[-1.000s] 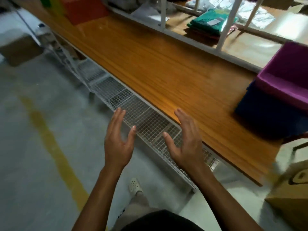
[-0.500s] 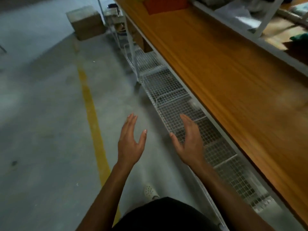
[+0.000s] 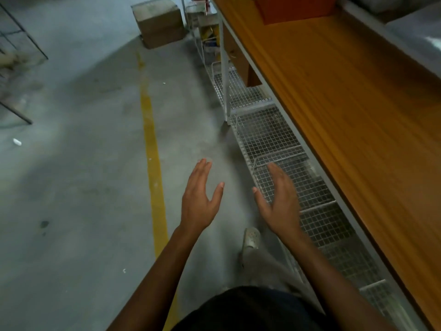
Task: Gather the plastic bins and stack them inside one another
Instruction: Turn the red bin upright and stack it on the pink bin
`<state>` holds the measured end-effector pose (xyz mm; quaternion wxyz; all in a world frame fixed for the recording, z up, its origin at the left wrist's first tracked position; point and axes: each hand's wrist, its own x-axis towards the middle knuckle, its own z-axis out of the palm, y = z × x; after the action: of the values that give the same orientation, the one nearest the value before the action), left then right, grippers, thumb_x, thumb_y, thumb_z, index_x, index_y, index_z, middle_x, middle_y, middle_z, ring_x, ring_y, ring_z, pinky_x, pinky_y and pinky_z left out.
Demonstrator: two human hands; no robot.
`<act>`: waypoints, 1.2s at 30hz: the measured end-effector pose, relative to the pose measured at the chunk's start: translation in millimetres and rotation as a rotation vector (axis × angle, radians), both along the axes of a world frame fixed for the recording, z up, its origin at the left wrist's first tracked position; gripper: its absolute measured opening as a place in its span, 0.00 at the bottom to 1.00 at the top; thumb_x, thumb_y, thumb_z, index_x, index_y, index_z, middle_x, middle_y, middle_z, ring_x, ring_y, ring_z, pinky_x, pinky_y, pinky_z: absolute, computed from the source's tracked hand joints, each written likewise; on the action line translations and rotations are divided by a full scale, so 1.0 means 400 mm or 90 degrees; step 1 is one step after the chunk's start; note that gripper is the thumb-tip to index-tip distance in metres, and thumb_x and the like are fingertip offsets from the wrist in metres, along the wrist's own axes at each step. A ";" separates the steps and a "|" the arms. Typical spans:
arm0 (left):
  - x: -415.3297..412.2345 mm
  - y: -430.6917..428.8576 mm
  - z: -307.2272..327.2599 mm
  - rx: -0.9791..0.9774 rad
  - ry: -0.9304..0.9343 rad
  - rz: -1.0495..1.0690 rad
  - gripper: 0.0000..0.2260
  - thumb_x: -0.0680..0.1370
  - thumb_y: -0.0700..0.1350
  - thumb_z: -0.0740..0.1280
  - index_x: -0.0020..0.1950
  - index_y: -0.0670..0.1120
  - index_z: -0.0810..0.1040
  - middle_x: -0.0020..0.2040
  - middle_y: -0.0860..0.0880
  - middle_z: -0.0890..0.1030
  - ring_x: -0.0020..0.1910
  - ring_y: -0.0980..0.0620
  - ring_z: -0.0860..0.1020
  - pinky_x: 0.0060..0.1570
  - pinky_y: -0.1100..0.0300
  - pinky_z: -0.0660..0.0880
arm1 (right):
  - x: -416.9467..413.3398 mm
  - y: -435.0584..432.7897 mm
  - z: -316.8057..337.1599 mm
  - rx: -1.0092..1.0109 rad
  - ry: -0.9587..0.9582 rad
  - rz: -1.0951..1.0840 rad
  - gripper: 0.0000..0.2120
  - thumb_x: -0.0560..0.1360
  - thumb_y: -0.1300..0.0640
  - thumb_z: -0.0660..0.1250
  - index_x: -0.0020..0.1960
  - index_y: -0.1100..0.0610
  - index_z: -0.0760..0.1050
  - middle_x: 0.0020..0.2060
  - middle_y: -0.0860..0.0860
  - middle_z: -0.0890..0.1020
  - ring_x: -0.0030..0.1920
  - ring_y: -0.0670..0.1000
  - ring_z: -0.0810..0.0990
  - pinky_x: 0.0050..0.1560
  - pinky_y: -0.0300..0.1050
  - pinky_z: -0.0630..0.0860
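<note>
Two hands are out in front of us, both bare and holding nothing. Our left hand (image 3: 199,199) hangs over the concrete floor (image 3: 71,163) with its fingers straight and close together and the thumb spread away. Our right hand (image 3: 279,201) mirrors it, palm turned toward the left, fingers relaxed and thumb apart, over the near edge of the low wire shelf (image 3: 274,139). The hands are near each other but do not touch.

The wire shelf runs under a long wooden tabletop (image 3: 346,115) on our right. At the far end of that tabletop sits an orange bin (image 3: 293,8), cut off by the top edge and blurred, well apart from both hands.

A yellow line (image 3: 152,151) runs along the floor to the left of our left arm. A cardboard box (image 3: 158,22) stands on the floor far ahead, near the table's far end. One pale shoe (image 3: 250,237) shows between our forearms.
</note>
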<state>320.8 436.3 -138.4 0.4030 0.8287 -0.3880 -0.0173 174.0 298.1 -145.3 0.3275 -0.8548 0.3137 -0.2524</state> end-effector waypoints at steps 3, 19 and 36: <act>0.088 -0.085 -0.006 0.010 0.007 0.038 0.27 0.79 0.55 0.61 0.75 0.44 0.67 0.76 0.46 0.68 0.76 0.52 0.63 0.73 0.69 0.56 | 0.116 -0.105 -0.007 -0.015 -0.003 0.030 0.31 0.78 0.46 0.64 0.76 0.58 0.62 0.74 0.55 0.68 0.74 0.52 0.65 0.72 0.45 0.61; 0.554 -0.434 0.082 -0.051 0.052 0.149 0.25 0.79 0.49 0.65 0.75 0.44 0.67 0.74 0.47 0.70 0.74 0.52 0.67 0.72 0.60 0.64 | 0.614 -0.474 0.096 0.012 -0.085 0.070 0.31 0.77 0.47 0.65 0.76 0.55 0.62 0.73 0.52 0.69 0.73 0.48 0.66 0.70 0.47 0.67; 1.286 -0.873 0.188 -0.113 -0.005 -0.057 0.25 0.80 0.49 0.66 0.75 0.44 0.66 0.74 0.47 0.70 0.73 0.52 0.67 0.70 0.70 0.61 | 1.254 -0.785 0.200 -0.065 -0.153 -0.080 0.31 0.77 0.49 0.66 0.76 0.57 0.62 0.73 0.55 0.69 0.72 0.50 0.68 0.69 0.50 0.69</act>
<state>835.3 87.0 -63.3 0.4719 0.7718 -0.4261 0.0021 675.6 -15.8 -65.2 0.3022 -0.8125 0.3118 -0.3889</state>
